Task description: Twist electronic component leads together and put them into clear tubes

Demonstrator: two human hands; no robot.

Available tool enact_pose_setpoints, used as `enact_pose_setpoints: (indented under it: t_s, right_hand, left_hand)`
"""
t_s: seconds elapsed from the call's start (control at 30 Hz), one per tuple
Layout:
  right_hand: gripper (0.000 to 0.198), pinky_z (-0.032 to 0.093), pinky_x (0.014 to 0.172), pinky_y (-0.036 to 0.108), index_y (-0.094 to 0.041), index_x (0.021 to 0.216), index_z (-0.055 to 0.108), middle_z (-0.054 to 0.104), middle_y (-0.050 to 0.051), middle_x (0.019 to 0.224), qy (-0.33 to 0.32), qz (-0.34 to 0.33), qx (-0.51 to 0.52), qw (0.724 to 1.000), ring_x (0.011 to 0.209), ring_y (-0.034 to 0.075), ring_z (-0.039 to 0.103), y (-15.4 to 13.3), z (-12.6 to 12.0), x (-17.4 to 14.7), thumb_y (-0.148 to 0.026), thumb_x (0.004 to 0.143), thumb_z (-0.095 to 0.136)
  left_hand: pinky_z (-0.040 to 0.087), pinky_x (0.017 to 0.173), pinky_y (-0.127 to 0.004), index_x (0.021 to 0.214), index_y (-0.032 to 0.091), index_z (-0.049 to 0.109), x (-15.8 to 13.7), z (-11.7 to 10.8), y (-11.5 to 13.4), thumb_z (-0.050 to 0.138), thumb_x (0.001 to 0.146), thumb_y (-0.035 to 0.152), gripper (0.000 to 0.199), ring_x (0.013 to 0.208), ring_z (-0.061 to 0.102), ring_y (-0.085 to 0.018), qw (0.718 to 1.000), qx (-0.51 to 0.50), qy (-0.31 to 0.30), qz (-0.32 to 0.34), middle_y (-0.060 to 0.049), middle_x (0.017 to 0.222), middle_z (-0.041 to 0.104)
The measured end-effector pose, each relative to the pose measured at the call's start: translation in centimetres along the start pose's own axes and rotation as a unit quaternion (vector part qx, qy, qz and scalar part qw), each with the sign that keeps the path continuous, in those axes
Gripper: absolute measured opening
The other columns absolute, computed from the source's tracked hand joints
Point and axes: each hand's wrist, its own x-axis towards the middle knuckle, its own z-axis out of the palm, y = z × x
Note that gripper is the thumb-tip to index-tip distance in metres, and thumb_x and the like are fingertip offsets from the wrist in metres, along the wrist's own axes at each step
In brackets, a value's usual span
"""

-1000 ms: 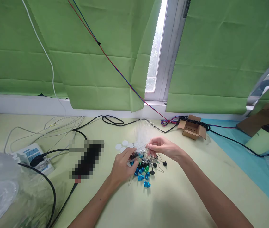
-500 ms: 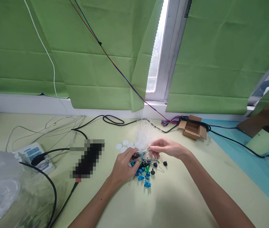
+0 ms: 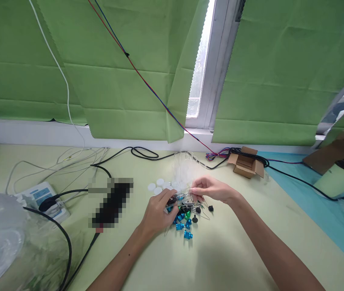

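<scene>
Low over a pile of small parts, my left hand (image 3: 159, 212) is closed on a clear tube-like piece (image 3: 184, 197) with a dark end, partly covered by the fingers. At its other end, the thumb and fingers of my right hand (image 3: 209, 189) are pinched together; what lies between them is too small to make out. Below are several shiny blue fittings (image 3: 188, 235), a green one (image 3: 188, 215), black knobs with stems (image 3: 195, 219) and thin bent wires (image 3: 205, 216). White round discs (image 3: 151, 187) lie just beyond my left hand.
Clear tubes (image 3: 181, 171) stand behind my hands. An open cardboard box (image 3: 246, 165) sits at the back right, beside coiled black cable (image 3: 264, 161). To the left are a power strip (image 3: 40, 196) with cables and a large translucent plastic bag (image 3: 0, 238).
Both hands stay almost in place over the pile, still holding as before. The whole view has shifted very slightly.
</scene>
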Motion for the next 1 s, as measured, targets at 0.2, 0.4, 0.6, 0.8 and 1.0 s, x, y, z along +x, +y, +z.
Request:
enact_pose_setpoints:
  t_s: [0.2,0.4,0.6,0.8,1.0]
  right_hand:
    - [0.038,0.040,0.055,0.025,-0.016,0.070,0.064,0.066,0.003,0.069,0.014,0.006,0.006,1.000,0.059,0.012,0.053,0.18,0.23,0.12,-0.052,0.080,0.069]
    - [0.036,0.038,0.053,0.025,-0.016,0.069,0.063,0.063,0.002,0.064,0.023,0.005,0.008,1.000,0.058,0.012,0.052,0.26,0.39,0.20,-0.049,0.080,0.071]
    - [0.035,0.035,0.052,0.024,-0.016,0.069,0.062,0.060,0.000,0.060,0.032,0.021,0.005,0.999,0.057,0.011,0.051,0.25,0.45,0.20,-0.048,0.079,0.072]
    - [0.036,0.031,0.049,0.023,-0.015,0.066,0.059,0.058,-0.001,0.058,0.034,0.023,-0.019,0.999,0.052,0.009,0.045,0.06,0.46,0.14,-0.047,0.079,0.071]
    - [0.036,0.029,0.048,0.022,-0.015,0.065,0.058,0.055,-0.002,0.055,0.044,0.009,-0.039,0.998,0.051,0.008,0.043,0.09,0.56,0.23,-0.046,0.080,0.070]
  left_hand:
    - [0.050,0.061,-0.027,0.109,0.019,0.056,-0.17,0.13,-0.11,0.057,0.080,0.011,0.031,0.069,0.062,-0.017,1.000,0.006,-0.007,-0.004,-0.005,0.084,0.067]
    - [0.050,0.062,-0.027,0.109,0.019,0.056,-0.31,0.16,-0.09,0.058,0.081,0.012,0.029,0.071,0.064,-0.017,1.000,0.014,-0.009,-0.007,-0.006,0.086,0.068]
    - [0.049,0.061,-0.026,0.110,0.019,0.056,-0.24,0.07,-0.13,0.056,0.081,0.011,0.030,0.070,0.063,-0.016,1.000,0.018,-0.012,0.001,-0.005,0.087,0.067]
    - [0.047,0.059,-0.026,0.110,0.018,0.055,-0.14,-0.05,-0.05,0.056,0.081,0.011,0.030,0.068,0.061,-0.016,0.999,0.027,-0.023,0.008,-0.004,0.083,0.065]
    - [0.047,0.060,-0.026,0.112,0.018,0.055,-0.19,0.00,-0.14,0.056,0.081,0.011,0.031,0.070,0.062,-0.016,0.999,0.042,-0.026,0.017,-0.005,0.086,0.067]
